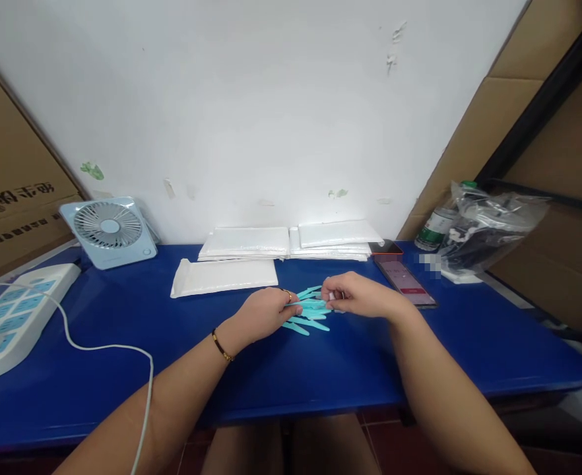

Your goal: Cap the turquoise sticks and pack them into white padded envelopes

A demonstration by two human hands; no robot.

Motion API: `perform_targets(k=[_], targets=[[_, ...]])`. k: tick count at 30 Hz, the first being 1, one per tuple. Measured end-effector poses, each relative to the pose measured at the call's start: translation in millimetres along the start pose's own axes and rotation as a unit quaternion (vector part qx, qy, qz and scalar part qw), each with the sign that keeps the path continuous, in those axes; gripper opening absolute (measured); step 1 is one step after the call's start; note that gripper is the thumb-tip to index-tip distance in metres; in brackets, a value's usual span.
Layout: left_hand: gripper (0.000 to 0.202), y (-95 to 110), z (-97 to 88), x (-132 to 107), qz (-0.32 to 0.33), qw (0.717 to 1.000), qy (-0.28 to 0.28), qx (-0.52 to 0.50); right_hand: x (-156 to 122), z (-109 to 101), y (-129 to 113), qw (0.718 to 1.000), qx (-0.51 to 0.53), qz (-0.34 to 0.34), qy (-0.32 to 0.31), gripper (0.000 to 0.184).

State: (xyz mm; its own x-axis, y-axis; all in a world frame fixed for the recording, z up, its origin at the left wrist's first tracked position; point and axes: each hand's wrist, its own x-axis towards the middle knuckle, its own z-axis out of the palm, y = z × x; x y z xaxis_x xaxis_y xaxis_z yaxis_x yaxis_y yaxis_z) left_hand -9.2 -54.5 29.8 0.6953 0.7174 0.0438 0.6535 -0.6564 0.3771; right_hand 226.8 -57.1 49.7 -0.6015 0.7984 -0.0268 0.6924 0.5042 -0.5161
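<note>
Several slim turquoise plastic sticks (314,315) with tapered ends lie in a loose, fanned bunch over the blue table. My left hand (270,313) is closed at their left side, thumb and fingers pinching some of them. At the right end of the bunch, my right hand (353,295) is closed, its fingers curled and the fingertips together. A small whitish spot shows between those fingers, but what they hold is too small to name. Just behind my left hand lies a flat white padded mailer (226,276).
Stacks of white padded mailers (244,242) lie against the wall. Phones (404,282) sit right of my right hand. A blue fan (109,231) and a white power strip (21,316) stand left, with a cable (107,345) crossing the table. A plastic bag (484,231) stands right.
</note>
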Motion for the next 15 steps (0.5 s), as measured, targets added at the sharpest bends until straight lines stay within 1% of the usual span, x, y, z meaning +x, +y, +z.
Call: perform_targets(k=[3,7,9,11,15], targets=[[0.036,-3.9,-2.8,1.2,-0.023,1.0,-0.006,-0.013,-1.2,-2.6,17.2,1.0,-0.008,0.011,0.001,0.011],[0.035,-11.9,-7.5,-0.2,-0.029,0.999,-0.003,-0.031,-3.4,-8.0,35.9,0.994,-0.023,0.083,0.061,0.013],[0.036,-14.6,-7.4,-0.7,-0.024,0.999,0.005,-0.03,-4.4,-10.0,37.7,0.989,-0.023,0.105,0.096,0.017],[0.038,-15.7,-6.7,-1.0,-0.027,0.999,0.015,-0.034,-5.1,-10.7,35.3,0.987,-0.014,0.104,0.119,0.019],[0.047,-17.2,-7.1,-1.7,-0.044,0.994,0.041,-0.093,-4.6,-9.8,32.0,0.989,0.006,0.086,0.119,0.023]])
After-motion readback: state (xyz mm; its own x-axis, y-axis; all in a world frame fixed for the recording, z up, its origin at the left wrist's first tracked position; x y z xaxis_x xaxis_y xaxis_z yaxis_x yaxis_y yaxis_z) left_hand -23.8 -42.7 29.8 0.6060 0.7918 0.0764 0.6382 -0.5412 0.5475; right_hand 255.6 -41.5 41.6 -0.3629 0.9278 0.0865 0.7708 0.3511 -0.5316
